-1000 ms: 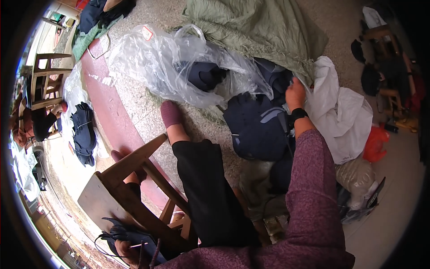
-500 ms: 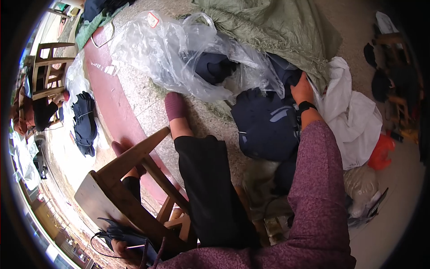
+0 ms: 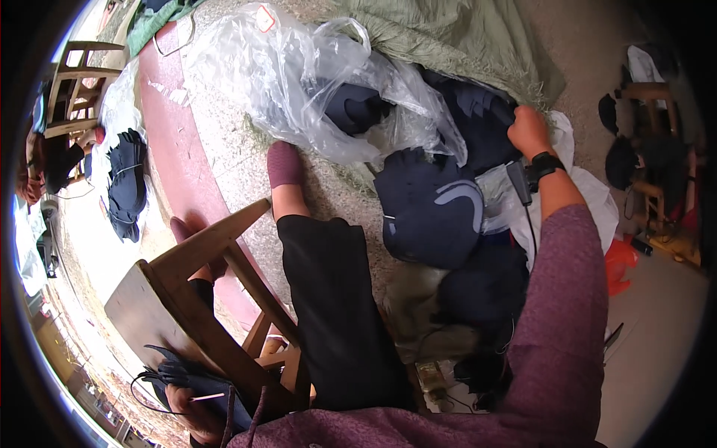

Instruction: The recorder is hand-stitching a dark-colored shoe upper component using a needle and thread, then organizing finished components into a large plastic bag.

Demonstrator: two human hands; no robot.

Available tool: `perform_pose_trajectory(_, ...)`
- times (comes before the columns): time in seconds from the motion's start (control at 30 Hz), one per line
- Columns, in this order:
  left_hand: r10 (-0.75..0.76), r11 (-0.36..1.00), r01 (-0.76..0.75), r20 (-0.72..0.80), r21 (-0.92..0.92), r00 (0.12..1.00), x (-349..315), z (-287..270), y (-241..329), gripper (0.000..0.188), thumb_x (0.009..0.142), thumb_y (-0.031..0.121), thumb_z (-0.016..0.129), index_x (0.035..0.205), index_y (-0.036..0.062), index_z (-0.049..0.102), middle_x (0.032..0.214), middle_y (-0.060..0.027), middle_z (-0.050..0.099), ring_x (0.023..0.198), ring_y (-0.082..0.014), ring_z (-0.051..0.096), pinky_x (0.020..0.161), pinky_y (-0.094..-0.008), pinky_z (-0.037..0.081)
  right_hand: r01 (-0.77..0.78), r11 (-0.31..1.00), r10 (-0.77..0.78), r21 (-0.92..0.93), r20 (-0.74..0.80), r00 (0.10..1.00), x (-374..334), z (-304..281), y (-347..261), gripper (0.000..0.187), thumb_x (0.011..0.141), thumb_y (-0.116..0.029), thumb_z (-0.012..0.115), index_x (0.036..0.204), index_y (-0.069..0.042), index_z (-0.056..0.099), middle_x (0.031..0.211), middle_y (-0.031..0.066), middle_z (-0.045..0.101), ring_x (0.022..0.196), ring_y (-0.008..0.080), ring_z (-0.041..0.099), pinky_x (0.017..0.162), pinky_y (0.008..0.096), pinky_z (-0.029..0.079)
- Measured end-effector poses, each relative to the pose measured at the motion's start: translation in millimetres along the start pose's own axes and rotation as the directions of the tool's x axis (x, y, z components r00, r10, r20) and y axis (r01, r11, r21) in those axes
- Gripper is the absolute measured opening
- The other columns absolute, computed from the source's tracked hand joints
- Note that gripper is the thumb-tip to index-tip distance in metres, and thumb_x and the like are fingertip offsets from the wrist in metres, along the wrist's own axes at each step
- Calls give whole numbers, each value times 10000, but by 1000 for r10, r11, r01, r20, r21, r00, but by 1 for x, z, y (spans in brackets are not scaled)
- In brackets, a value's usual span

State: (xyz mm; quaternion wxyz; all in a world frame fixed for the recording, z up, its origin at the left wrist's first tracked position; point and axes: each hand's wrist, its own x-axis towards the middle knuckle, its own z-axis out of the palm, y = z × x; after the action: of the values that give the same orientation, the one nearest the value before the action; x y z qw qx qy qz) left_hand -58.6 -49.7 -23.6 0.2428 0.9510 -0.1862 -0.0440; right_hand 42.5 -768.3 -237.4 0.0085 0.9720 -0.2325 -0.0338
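My right hand point(image 3: 532, 131) is closed at the edge of a stack of navy gloves point(image 3: 478, 119); a black band circles the wrist. That stack lies partly inside clear plastic, beside the green woven sack. Just nearer is a tied bundle of navy gloves point(image 3: 426, 213) with a grey curved stripe. At lower left, my left hand point(image 3: 187, 414) is closed around dark gloves point(image 3: 175, 369) by the wooden stool. A thin pale stick point(image 3: 208, 396) protrudes from that hand; its fingers are partly hidden.
The wooden stool point(image 3: 202, 299) stands left of my leg. Crumpled clear plastic point(image 3: 254, 75) and a green woven sack point(image 3: 455, 37) lie ahead. Another tied glove bundle point(image 3: 127, 187) rests at left. A small dark device point(image 3: 517, 183) with a cord hangs by my right wrist; a red bag point(image 3: 618, 265) lies at right.
My right hand has moved up and right, and more of the navy glove stack shows beside it. The grey stripe on the nearer bundle is now fully visible. The view has shifted slightly.
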Motion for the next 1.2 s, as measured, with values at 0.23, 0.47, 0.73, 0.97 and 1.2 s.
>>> perform_pose_trajectory(0.23,-170,985,167,65,48,983,9,-7,10,234,975,256,394,892,50,467,781,-151,468,714,-313,483,670,-428,384,123,971,-155,205,147,977,-79,-79,-86,59,634,-14,575,649,43,569,744,282,582,771,465,578,703,508,468)
perform_pose_trajectory(0.47,39,981,-36,-10,190,999,13,-3,6,121,932,156,455,900,43,482,734,-134,467,631,-300,471,612,-429,366,-448,333,-56,829,492,869,-152,-130,-87,145,708,-18,659,825,68,662,723,5,639,632,82,557,588,255,464)
perform_pose_trajectory(0.73,165,981,-154,-90,116,982,19,1,5,58,866,45,475,918,32,497,750,-136,492,648,-300,487,616,-416,367,-342,503,80,794,352,933,-187,-143,-98,137,698,-42,679,776,64,643,682,100,646,604,175,599,566,312,462)
perform_pose_trajectory(0.97,138,987,-129,-97,93,986,18,-2,3,78,825,8,500,901,24,503,733,-132,498,634,-294,498,592,-399,377,-157,797,-90,584,371,924,-212,-65,-180,329,779,-301,693,651,-33,551,653,197,592,694,424,590,616,483,455)
perform_pose_trajectory(1.2,193,980,-181,-161,84,968,26,5,11,78,832,-8,498,905,19,503,750,-129,507,630,-283,501,588,-395,382,-540,572,605,618,126,786,-205,83,-56,410,670,-259,823,810,16,553,751,164,585,690,298,587,612,428,454)
